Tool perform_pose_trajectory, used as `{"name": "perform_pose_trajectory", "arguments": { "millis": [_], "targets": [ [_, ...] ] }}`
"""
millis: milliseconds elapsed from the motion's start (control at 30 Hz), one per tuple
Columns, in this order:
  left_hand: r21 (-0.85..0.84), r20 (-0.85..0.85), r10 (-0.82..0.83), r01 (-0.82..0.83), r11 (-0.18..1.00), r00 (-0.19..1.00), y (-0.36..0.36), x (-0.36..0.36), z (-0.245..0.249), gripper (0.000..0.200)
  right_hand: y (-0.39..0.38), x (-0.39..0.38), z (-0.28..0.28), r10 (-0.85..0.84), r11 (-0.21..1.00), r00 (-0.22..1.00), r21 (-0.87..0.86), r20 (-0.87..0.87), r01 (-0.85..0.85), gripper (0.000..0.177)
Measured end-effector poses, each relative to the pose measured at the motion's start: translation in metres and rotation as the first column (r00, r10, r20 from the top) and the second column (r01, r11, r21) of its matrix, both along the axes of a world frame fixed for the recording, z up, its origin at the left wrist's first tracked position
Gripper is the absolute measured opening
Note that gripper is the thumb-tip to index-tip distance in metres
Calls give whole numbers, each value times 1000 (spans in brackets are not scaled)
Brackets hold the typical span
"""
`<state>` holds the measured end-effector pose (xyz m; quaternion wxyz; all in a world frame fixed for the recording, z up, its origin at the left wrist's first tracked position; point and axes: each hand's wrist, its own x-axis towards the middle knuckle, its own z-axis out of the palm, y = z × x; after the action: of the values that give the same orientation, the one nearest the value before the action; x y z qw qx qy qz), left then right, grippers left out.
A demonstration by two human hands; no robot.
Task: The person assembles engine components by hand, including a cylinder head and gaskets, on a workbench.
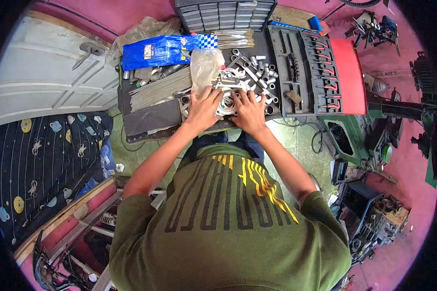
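On the dark workbench, my left hand (203,110) lies with its fingers apart at the left side of a round metal part (226,104). Opposite it, my right hand (248,112) spreads its fingers over the part's right side. A crumpled clear plastic bag (205,69) stands just beyond my left fingertips. Wrenches (252,75) and sockets (267,73) are heaped beyond and beside my right hand. Left of my left hand are a bundle of thin metal rods (161,90) and a dark flat piece (153,118).
A blue packet (162,51) lies at the back left, before a drawer cabinet (226,17). To the right is an open tool case (298,70) with red-handled tools (328,72). A green metal machine (344,140) stands beyond the bench's right end.
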<state>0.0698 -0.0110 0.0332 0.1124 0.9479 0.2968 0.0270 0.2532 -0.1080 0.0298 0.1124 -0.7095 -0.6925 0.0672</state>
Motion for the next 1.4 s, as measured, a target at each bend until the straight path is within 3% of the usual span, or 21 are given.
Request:
{"name": "perform_pose_trajectory", "arguments": {
  "millis": [167,733,800,900,1000,1067,1200,1400],
  "targets": [
    [31,-2,3,-3,1000,1000,-6,-2,-11,87,2,-3,-1,10,1000,994,-28,105,-7,84],
    [-76,74,25,-20,997,997,9,13,0,82,6,10,11,10,999,996,45,90,-14,86],
    [-42,81,6,-3,999,997,12,14,6,82,8,13,19,-3,999,998,39,63,0,80],
    [-17,99,-10,11,1000,995,21,24,21,79,15,24,26,-20,999,994,41,110,15,85],
    [97,34,-44,40,994,998,40,40,36,81,32,40,34,-49,997,992,67,114,42,88],
    [113,81,-43,34,993,996,57,57,46,81,47,54,50,-73,991,987,124,145,55,88],
    [319,114,-45,7,948,992,92,99,71,81,82,92,83,-109,963,979,263,171,61,77],
    [498,189,-148,35,866,971,136,154,158,83,129,154,150,-179,868,943,497,279,17,67]
  ]
}}
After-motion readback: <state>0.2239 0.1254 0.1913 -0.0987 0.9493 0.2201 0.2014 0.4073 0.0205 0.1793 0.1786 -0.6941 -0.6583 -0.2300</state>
